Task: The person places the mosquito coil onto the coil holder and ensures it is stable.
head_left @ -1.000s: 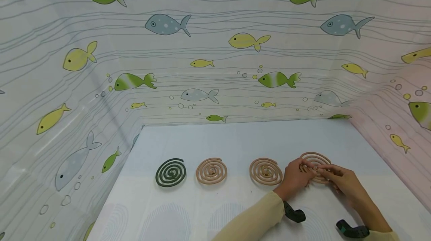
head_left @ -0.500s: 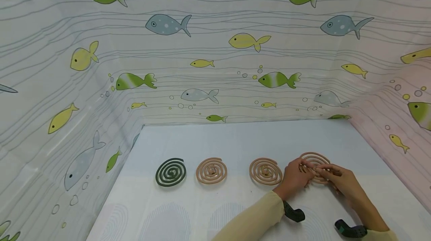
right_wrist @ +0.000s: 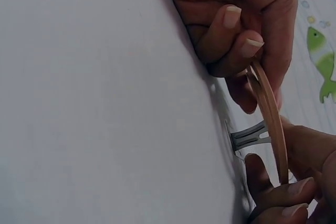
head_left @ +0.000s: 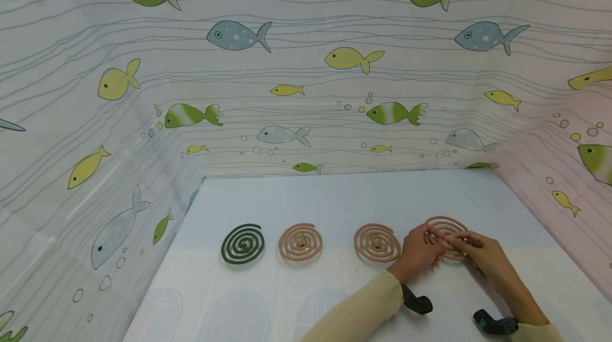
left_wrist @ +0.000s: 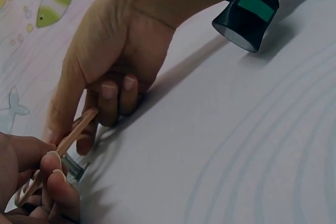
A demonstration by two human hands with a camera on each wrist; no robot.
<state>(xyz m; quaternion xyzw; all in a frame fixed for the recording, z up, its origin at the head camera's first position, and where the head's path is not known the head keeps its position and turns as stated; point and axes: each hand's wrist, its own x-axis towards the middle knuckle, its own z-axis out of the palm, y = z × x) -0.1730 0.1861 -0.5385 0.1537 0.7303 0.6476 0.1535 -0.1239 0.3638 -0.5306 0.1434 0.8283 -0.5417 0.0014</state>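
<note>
Three mosquito coils lie on the white table: one dark green (head_left: 242, 244), one tan (head_left: 300, 242) and another tan (head_left: 377, 243). Farther right, a fourth tan coil (head_left: 246, 105) is held raised and nearly edge-on in the right wrist view. My left hand (head_left: 417, 255) grips its left side, thumb and fingers near the middle. From the right, my right hand (head_left: 489, 258) pinches the same coil, fingertips close to the left ones. Beneath the coil, a small metal coil stand (right_wrist: 251, 136) shows between the hands. Fingers cover the coil's centre in the head view.
A fish-patterned sheet (head_left: 296, 82) rises behind the table (head_left: 287, 198) and along both sides. Each wrist carries a dark camera mount, the left one (head_left: 417, 300) and the right one (head_left: 495, 324). The third coil lies close to my left hand.
Both hands stay on the coil. My right hand and wrist have shifted very slightly left; the other coils have not moved.
</note>
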